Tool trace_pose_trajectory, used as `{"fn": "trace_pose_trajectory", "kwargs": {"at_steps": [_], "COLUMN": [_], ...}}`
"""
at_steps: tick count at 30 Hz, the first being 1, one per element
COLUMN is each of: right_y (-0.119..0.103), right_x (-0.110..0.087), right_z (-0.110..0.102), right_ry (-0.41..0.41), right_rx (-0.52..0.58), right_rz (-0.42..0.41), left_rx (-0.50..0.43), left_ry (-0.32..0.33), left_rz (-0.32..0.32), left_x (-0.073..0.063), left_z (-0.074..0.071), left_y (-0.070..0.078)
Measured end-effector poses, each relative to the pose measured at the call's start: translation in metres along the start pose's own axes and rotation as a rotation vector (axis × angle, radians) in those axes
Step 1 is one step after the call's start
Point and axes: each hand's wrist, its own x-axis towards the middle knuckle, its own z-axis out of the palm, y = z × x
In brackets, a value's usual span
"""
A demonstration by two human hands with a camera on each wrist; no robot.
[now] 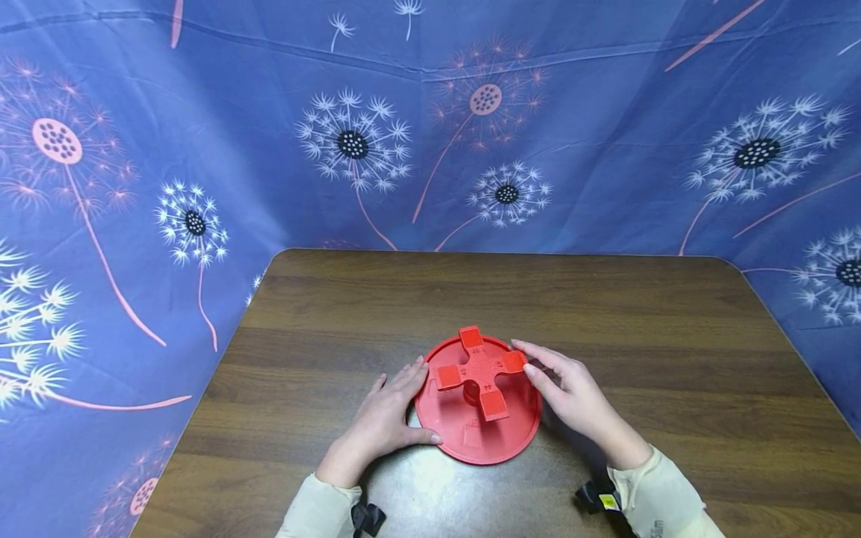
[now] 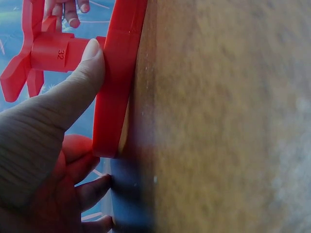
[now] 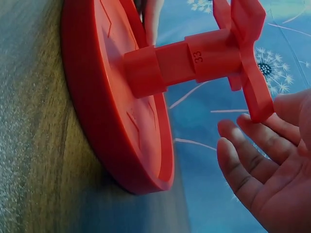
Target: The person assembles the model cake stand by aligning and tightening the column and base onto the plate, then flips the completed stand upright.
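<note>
A red round disc lies flat on the wooden table, with a short post rising from its middle and a red cross piece on top. My left hand rests against the disc's left edge. Its thumb lies on the rim, and its fingers are fairly straight beside it. My right hand reaches in from the right, with straight fingertips touching the tip of the cross's right arm. The post carries small moulded numbers.
The table's dark wood extends well beyond the disc on all sides. A blue cloth with a dandelion print hangs around the far and side edges. Both wrists wear cream sleeves and black straps.
</note>
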Motion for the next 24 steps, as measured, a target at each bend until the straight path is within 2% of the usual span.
{"fn": "trace_pose_trajectory", "kwargs": {"at_steps": [8, 13, 24], "right_y": [-0.005, -0.01, -0.025], "right_x": [-0.011, -0.018, -0.024], "right_z": [0.0, 0.007, 0.035], "right_ry": [0.018, 0.051, 0.148], "right_rx": [0.101, 0.13, -0.083], "right_rz": [0.065, 0.027, -0.037], "left_rx": [0.0, 0.002, -0.001], "left_ry": [-0.004, 0.0, -0.001], "left_rz": [-0.006, -0.001, -0.006], "left_x": [0.0, 0.0, -0.001], "left_z": [0.0, -0.001, 0.0], "left_y": [0.0, 0.0, 0.002]}}
